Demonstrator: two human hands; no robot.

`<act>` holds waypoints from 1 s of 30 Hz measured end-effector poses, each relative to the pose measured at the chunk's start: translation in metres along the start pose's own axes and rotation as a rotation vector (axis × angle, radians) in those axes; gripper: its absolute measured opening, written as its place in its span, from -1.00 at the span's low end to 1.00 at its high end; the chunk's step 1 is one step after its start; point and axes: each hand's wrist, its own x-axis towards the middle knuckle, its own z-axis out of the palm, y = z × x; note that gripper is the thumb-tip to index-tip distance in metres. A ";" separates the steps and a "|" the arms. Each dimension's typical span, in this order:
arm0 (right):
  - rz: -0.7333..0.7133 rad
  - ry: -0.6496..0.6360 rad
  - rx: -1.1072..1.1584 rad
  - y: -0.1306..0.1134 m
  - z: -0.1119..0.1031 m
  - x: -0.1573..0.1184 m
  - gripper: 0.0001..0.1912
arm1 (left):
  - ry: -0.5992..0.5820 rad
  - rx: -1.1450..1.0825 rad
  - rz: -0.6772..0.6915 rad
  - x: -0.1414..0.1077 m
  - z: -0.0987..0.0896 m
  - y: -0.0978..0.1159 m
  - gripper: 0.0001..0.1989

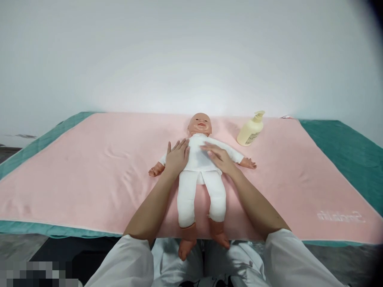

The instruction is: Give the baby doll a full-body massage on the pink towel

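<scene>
A baby doll (199,159) in white clothing lies on its back, head away from me, arms spread and feet over the near edge of a pink cloth (89,167). My left hand (177,156) rests flat at the doll's side and upper arm, its fingers extended and holding nothing. On the other side of the chest, my right hand (219,156) lies with fingers stretched toward the middle of the white top, also holding nothing. A pale yellow pump bottle (250,130) leans on the cloth beyond the doll's outstretched arm, to the right.
Beneath the pink cloth a green cover (350,147) shows at both sides and along the front edge. A pale wall (191,56) stands directly behind. A dark object (74,255) is below the front edge at left.
</scene>
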 end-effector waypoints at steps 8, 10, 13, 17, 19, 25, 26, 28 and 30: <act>-0.133 -0.351 0.079 -0.017 0.001 -0.003 -0.59 | -0.003 -0.004 -0.019 -0.001 0.000 -0.002 -0.49; -0.100 -0.377 0.071 -0.017 0.000 -0.002 -0.58 | 0.000 -0.013 -0.015 -0.001 0.000 -0.002 -0.49; -0.051 -0.405 -0.002 -0.016 -0.004 0.001 -0.56 | -0.003 -0.031 -0.001 -0.002 0.000 -0.002 -0.49; -0.042 -0.367 -0.186 -0.008 -0.006 0.004 -0.58 | -0.002 -0.048 0.014 -0.002 0.001 -0.003 -0.48; -0.016 -0.333 -0.276 -0.004 -0.005 0.004 -0.56 | 0.005 -0.052 0.020 -0.002 0.002 -0.004 -0.48; 0.115 -0.225 -0.456 0.002 0.000 0.003 -0.51 | 0.002 -0.060 0.025 -0.001 0.002 -0.004 -0.49; 0.129 -0.195 -0.483 0.003 0.000 0.003 -0.51 | 0.000 -0.060 0.024 -0.001 0.002 -0.004 -0.49; 0.166 -0.134 -0.537 0.006 0.001 0.003 -0.51 | 0.000 -0.060 0.023 -0.001 0.002 -0.003 -0.49; 0.209 -0.082 -0.583 0.009 0.001 0.003 -0.50 | -0.002 -0.060 0.023 -0.001 0.002 -0.003 -0.49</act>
